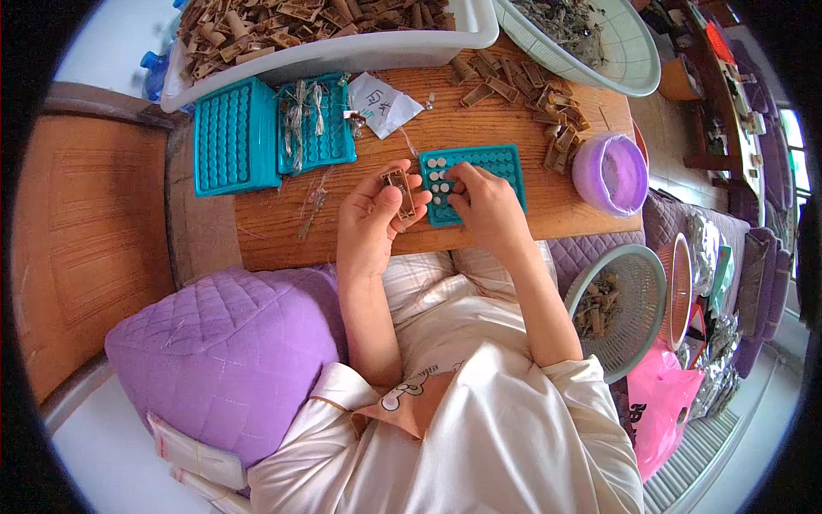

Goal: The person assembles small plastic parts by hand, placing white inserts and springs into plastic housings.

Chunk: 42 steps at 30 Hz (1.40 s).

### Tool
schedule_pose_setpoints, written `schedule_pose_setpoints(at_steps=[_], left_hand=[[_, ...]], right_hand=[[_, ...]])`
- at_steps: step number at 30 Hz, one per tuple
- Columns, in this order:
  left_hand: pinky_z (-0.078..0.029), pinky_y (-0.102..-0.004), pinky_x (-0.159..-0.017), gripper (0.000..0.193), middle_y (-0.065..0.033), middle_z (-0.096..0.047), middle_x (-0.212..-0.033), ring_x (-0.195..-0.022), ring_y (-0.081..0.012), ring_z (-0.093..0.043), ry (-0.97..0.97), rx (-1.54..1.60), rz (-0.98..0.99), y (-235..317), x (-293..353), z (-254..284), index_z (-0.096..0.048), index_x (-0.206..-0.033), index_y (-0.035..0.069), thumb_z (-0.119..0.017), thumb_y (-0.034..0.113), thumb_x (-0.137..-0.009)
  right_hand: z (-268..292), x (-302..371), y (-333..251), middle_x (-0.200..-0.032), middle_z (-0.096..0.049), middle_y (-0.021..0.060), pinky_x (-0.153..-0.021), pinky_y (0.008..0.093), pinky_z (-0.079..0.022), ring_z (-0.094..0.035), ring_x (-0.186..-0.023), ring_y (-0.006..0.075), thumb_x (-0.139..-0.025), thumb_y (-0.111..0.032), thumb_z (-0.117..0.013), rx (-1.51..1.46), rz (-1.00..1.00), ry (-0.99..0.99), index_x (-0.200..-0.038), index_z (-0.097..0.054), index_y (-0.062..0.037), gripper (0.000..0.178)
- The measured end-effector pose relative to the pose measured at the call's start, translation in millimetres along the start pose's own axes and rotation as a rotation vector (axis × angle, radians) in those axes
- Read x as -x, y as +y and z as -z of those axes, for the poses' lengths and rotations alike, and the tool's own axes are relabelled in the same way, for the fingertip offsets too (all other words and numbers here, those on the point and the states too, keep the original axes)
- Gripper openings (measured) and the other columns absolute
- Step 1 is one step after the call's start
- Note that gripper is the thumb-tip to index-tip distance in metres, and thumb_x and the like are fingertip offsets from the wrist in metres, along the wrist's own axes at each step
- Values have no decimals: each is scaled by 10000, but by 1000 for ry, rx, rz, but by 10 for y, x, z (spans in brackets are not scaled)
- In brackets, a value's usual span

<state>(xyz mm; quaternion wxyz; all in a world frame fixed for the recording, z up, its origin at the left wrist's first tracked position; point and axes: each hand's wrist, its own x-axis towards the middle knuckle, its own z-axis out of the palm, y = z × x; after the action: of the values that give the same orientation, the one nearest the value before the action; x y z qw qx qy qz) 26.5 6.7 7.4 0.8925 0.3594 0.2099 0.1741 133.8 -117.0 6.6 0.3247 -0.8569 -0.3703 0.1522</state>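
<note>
My left hand [364,221] is closed around a small brown plastic casing [401,197], its hollow side turned up and small parts showing inside. On the wooden table in front of me lies a teal pitted tray [505,158], with several small white discs [439,176] in its left part. Over the middle of that tray is my right hand [495,207], its thumb and fingertips drawn together at the discs. Whatever is between those fingertips is hidden.
At the far left stand stacked teal trays [233,137] beside wire bundles [297,116] on another tray. A white bin [342,58] of brown casings fills the back. Loose casings [501,81] lie at the back right, near a purple bowl [586,171]. A grey-green basket [638,300] sits beside me.
</note>
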Motion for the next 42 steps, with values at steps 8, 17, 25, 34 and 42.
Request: schedule_pose_setpoints(at_steps=[8,17,25,34,42], left_hand=[[-505,-254,-647,365,-75,-569,-897,-778,-159,-585,-75,-95,65,-45,20,-8,-488,-1068,19,-582,210,-772],[-499,-257,-649,248,-68,-568,-890,-779,-152,-584,-12,-138,77,-30,-9,26,-515,-1015,30,-516,173,-813],[-496,-258,-655,234,-89,-573,-873,-768,-171,-590,9,-171,49,-13,-8,24,-516,-1007,31,-497,172,-821],[-474,-237,-632,246,-71,-569,-866,-740,-145,-581,-138,-134,81,-36,19,-29,-503,-1026,-3,-509,123,-814],[-452,-210,-656,278,-36,-545,-856,-732,-75,-506,-129,-137,121,-71,19,-36,-497,-1050,-17,-535,93,-797]], right_hand=[[56,71,-411,-750,-555,105,-605,307,-457,-563,-686,243,-672,-4,-593,-401,100,340,-915,-498,-20,261],[80,6,-323,-817,-583,81,-636,283,-459,-566,-722,213,-653,5,-618,-205,374,194,-912,-528,-39,278],[-123,-29,44,-733,-552,102,-587,352,-439,-542,-685,271,-679,-115,-622,-8,-49,187,-925,-488,-48,287],[82,68,-322,-795,-581,103,-606,315,-459,-562,-687,268,-679,4,-574,-312,182,404,-862,-509,-33,198],[128,34,-358,-751,-574,81,-606,310,-459,-558,-685,238,-637,20,-604,-59,546,292,-796,-522,-38,188]])
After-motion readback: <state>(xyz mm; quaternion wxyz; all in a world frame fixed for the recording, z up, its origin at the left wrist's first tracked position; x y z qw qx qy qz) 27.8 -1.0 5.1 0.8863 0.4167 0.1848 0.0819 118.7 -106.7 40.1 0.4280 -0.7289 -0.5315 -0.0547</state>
